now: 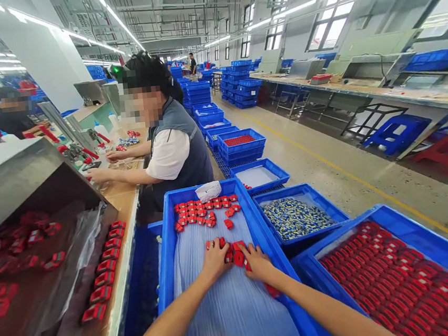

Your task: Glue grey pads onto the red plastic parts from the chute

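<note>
Before me lies a long blue plastic tray [164,279] lined with a pale, wrinkled sheet [205,307]. My left hand [216,259] bends its fingers over small red plastic pieces [228,256] in the tray's middle. From the other side, my right hand [258,262] presses its fingers round the right end of the same cluster [239,256]. The fingers partly cover these pieces. Farther up the tray, more red pieces stand in rows [196,208], with a crumpled white paper [208,190] at the far rim. One red piece [273,290] lies under my right forearm.
Right of the tray, a blue crate [379,215] holds rows of red pieces; another crate [305,191] holds small blue-and-yellow parts. At left, a bench [116,284] carries red pieces under a metal hood [18,172]. A seated co-worker [182,140] works just beyond. Stacked crates [242,153] line the aisle.
</note>
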Demonstrator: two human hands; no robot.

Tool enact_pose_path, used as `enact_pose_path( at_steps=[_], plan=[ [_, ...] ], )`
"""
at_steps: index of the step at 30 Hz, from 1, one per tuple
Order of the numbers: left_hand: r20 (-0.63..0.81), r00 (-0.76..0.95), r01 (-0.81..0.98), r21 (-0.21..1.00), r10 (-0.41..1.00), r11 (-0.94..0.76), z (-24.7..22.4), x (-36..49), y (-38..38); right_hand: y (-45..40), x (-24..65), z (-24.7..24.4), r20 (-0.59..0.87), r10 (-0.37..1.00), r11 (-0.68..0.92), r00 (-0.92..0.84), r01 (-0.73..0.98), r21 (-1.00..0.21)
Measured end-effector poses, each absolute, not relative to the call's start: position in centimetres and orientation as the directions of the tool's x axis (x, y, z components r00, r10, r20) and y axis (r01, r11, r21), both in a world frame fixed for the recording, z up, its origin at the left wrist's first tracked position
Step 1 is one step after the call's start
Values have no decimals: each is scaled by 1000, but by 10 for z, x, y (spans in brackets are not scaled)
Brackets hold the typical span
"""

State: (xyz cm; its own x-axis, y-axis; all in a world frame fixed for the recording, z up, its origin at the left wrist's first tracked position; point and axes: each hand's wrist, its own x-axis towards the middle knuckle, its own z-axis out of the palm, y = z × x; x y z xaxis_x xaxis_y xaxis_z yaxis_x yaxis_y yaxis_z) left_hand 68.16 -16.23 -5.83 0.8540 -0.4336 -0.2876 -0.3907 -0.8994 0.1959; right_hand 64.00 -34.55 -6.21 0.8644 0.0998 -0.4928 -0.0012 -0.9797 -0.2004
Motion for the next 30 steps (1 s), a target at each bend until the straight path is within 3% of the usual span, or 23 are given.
enact_pose_path(
  at_steps=[9, 14, 21, 26, 30],
  plan=[
    [-349, 875, -285, 186, -334, -940, -49, 675, -194, -334, 581, -83, -435, -123, -978, 892, -184, -102],
    [-349, 874, -265, 241, -338, -934, -44, 659, -198, -340, 571, -91, -338, -74, -988, 938, -116, -105],
    [-337, 873, -187, 437, -353, -880, -38, 637, -155, -343, 586, -104, -249, 20, -993, 968, -10, -117],
    [-177, 928, -143, 643, -328, -752, -13, 633, -117, -356, 592, -126, -227, 59, -986, 972, 21, -165],
    [20, 987, -121, 749, -159, -652, 36, 655, -54, -367, 599, -155, -154, 48, -957, 987, 1, -290]
  ],
)
